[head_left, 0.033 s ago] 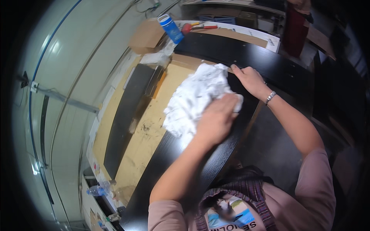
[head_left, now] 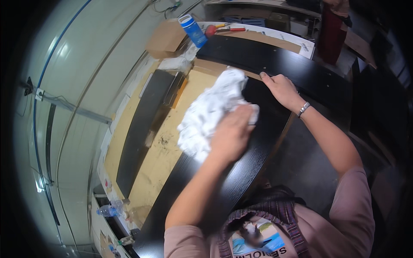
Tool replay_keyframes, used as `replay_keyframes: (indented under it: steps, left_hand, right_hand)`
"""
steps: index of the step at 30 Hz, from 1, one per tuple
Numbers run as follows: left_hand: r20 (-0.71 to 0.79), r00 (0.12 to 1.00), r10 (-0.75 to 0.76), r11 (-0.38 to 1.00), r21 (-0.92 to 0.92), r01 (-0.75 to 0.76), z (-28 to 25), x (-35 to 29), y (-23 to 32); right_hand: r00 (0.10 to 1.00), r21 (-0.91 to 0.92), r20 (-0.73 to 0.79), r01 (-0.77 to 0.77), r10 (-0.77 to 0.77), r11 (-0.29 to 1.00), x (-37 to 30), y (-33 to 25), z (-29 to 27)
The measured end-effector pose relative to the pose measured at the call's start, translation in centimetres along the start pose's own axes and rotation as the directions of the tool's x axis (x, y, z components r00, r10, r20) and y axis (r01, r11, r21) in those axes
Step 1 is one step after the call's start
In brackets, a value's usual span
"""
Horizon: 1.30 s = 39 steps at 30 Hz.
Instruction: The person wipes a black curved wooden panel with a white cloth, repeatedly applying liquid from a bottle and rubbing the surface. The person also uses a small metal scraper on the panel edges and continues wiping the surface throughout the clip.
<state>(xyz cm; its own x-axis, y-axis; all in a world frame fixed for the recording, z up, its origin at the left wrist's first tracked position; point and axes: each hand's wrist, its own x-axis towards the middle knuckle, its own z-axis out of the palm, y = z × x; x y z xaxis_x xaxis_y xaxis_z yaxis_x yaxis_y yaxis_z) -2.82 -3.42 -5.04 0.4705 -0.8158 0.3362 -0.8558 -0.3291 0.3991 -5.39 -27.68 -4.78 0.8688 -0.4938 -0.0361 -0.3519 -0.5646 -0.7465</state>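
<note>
A crumpled white cloth (head_left: 208, 114) with dark smudges lies across a long black board (head_left: 247, 174) with a fine wood-grain surface. My left hand (head_left: 233, 132) is closed on the cloth's near right part and presses it against the board; it is slightly blurred. At the board's far right corner, my right hand (head_left: 282, 91) grips the end, thumb on the edge and the other fingers partly hidden. Beyond that hand lies another black panel (head_left: 266, 56), set crosswise, with small light spots on it.
On the yellowish worktop (head_left: 157, 152) lies a narrow dark board (head_left: 140, 133). A blue bottle (head_left: 193, 32), a cardboard box (head_left: 167, 38) and a red-handled tool (head_left: 228, 30) stand or lie at the far end. Clear plastic bottles (head_left: 109, 210) are at the left edge.
My left hand has slid a little to the left with the cloth, baring more of the board near my right hand. The right hand keeps its place on the board's end.
</note>
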Motion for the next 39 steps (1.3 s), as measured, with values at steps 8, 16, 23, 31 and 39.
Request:
replay_keyframes:
  steps: [8, 16, 23, 31, 39]
  left_hand:
    - [-0.518, 0.565, -0.643, 0.689, -0.070, 0.721, -14.1, -21.0, -9.8]
    - [0.272, 0.960, -0.067, 0.974, 0.225, 0.004, -4.7, -4.3, 1.5]
    - [0.036, 0.995, -0.089, 0.945, 0.320, 0.073, 1.6, 9.4, -5.2]
    - [0.214, 0.957, -0.195, 0.952, 0.276, 0.132, -1.6, 1.1, -2.9]
    - [0.046, 0.980, -0.195, 0.957, 0.229, 0.179, -0.1, 7.7, -5.2]
  right_hand:
    - [0.999, -0.001, 0.029, 0.029, -0.029, 1.000, -0.5, -0.9, 0.2]
    - [0.996, -0.017, -0.064, 0.054, -0.055, 0.998, -0.3, 0.3, 0.2]
    - [0.988, -0.020, -0.039, 0.146, -0.146, 0.989, -0.5, -0.4, 1.0]
    - [0.987, 0.010, -0.045, 0.155, -0.154, 0.988, -0.6, 0.5, -0.4]
    - [0.974, 0.022, -0.064, 0.218, -0.216, 0.976, -1.1, -0.4, 0.6]
